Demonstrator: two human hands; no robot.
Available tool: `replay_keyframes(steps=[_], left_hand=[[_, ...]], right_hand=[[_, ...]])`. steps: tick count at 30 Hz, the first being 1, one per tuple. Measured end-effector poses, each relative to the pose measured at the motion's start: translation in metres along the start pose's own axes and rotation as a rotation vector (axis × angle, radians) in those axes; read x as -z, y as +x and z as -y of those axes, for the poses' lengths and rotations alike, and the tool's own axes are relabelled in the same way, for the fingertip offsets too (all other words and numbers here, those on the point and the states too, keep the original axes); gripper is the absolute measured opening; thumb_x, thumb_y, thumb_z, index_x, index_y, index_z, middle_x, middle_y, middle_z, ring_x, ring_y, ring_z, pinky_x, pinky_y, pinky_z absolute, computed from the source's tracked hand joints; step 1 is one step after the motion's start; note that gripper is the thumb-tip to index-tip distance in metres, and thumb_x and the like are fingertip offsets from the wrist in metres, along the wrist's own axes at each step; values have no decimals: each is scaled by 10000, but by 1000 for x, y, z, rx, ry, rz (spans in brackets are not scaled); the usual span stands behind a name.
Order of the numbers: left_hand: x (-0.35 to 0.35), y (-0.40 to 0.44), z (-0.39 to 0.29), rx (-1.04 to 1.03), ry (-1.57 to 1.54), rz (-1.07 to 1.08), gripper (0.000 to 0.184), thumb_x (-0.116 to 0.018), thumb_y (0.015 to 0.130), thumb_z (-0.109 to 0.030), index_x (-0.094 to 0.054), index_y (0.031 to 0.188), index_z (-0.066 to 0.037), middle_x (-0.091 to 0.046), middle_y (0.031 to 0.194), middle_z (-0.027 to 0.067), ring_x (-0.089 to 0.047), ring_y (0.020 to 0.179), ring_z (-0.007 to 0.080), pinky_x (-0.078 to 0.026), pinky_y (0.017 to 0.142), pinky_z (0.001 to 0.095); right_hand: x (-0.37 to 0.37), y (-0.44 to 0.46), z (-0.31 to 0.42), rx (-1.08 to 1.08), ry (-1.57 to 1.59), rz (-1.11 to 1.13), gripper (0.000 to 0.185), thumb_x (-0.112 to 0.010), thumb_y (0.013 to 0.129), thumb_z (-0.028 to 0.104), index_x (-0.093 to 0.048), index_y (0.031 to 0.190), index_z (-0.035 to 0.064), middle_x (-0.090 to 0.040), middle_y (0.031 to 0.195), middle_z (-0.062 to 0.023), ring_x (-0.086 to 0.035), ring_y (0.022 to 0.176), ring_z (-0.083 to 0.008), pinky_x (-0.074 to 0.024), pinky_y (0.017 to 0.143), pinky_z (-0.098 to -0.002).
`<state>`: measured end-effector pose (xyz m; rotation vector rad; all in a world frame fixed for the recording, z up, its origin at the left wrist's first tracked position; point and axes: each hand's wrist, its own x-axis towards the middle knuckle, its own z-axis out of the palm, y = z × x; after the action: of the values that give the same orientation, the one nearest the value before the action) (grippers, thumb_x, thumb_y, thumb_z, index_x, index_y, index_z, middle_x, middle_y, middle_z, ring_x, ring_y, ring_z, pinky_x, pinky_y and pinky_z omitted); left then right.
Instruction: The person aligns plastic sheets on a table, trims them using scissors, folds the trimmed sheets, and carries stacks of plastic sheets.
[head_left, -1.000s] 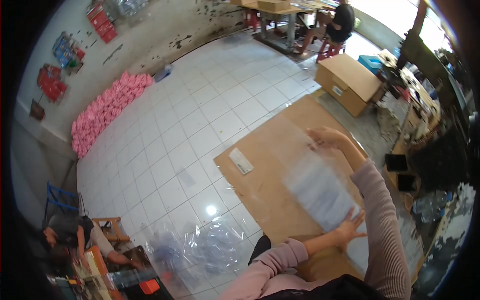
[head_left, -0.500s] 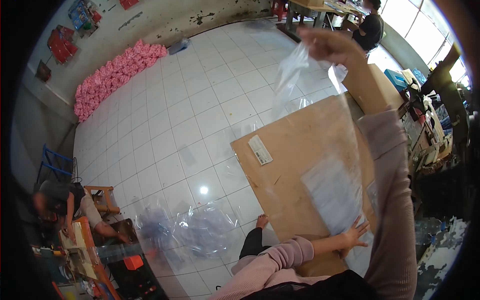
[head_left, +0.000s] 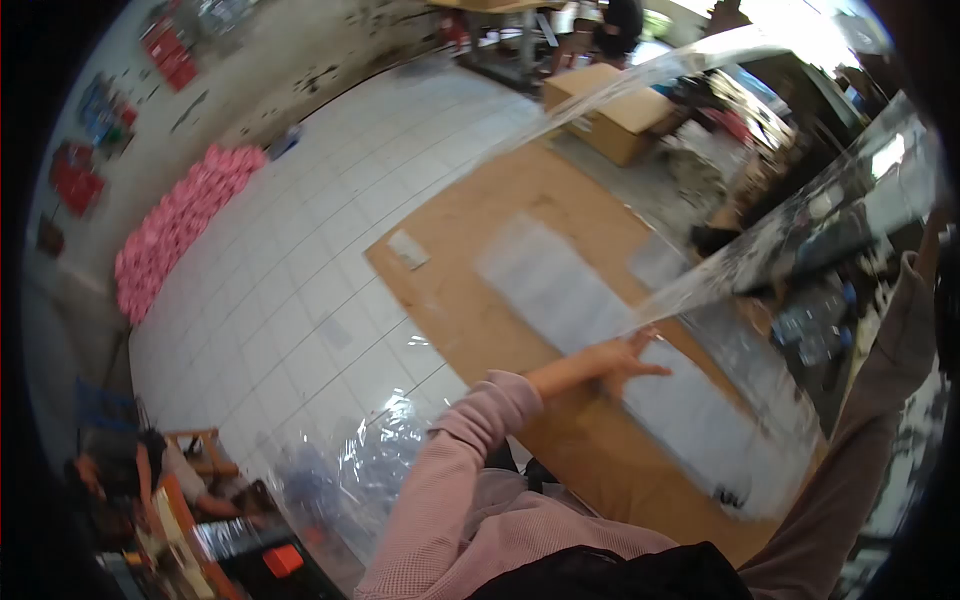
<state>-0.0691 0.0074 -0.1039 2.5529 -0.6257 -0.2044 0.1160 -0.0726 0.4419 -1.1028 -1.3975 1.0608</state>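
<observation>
My left hand (head_left: 622, 362) rests with its fingers spread on a long stack of clear plastic sheets (head_left: 560, 290), which lies along a brown cardboard board (head_left: 455, 255). A lifted clear plastic sheet (head_left: 790, 225) stretches up from near my left fingertips towards the right edge of the view. At that edge is my right hand (head_left: 934, 240), dark and partly cut off, at the raised end of the sheet. Its fingers are hard to make out. Another strip of clear plastic (head_left: 745, 360) lies beside the stack.
A closed cardboard box (head_left: 610, 110) stands beyond the board. Crumpled clear plastic (head_left: 370, 450) lies on the tiled floor to the left. Pink bundles (head_left: 180, 225) are heaped along the wall. A person (head_left: 120, 460) sits at the lower left; another is at the far table.
My right hand has swung from the upper middle to the far right, drawing the clear sheet across. My left hand stays on the stack. The view has turned to the right.
</observation>
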Motion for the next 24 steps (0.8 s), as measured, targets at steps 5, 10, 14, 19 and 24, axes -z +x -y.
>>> replay_keyframes(steps=[5, 10, 14, 19, 24], left_hand=[[15, 0, -7, -14, -108, 87, 1181, -776, 371, -355, -189, 1396, -322, -6, 1395, 346, 35, 1308, 475, -56, 1006, 616], [41, -4, -32, 141, 55, 128, 1205, -800, 413, -494, -155, 1407, -276, -17, 1411, 314, -1, 1319, 449, -76, 1047, 533], [29, -14, 10, 82, -275, -70, 1245, -786, 474, -539, -56, 1421, -192, -29, 1432, 275, -24, 1339, 391, -66, 1049, 518], [52, -17, -27, -130, -1256, -443, 1284, -771, 512, -558, 35, 1420, -139, -36, 1458, 213, -35, 1359, 323, -70, 1069, 481], [29, -30, -36, -483, -2000, -916, 1145, -687, 614, -592, -54, 1412, -69, -128, 1462, 159, -78, 1362, 279, -102, 1073, 495]], right_hand=[[-19, -222, 34, 85, 236, -310, 765, -477, 901, 299, 13, 1390, -28, -369, 513, 42, -297, 420, -56, -290, 454, -216], [-34, -422, -1, 143, -68, -617, 714, -536, 863, 249, -71, 1316, -46, -414, 561, 5, -383, 476, -94, -392, 486, -292], [-31, -520, -96, -339, -490, -646, 343, -582, 834, 160, -549, 1098, -57, -497, 585, 22, -460, 508, -58, -379, 456, -234], [-32, -515, -214, -967, -326, -304, 162, -677, 733, 79, -662, 876, 5, -633, 683, -17, -558, 599, -77, -433, 533, -233], [-28, -531, -282, -917, -391, -232, 62, -661, 718, 60, -660, 777, 44, -642, 762, -61, -588, 740, -136, -445, 665, -270]])
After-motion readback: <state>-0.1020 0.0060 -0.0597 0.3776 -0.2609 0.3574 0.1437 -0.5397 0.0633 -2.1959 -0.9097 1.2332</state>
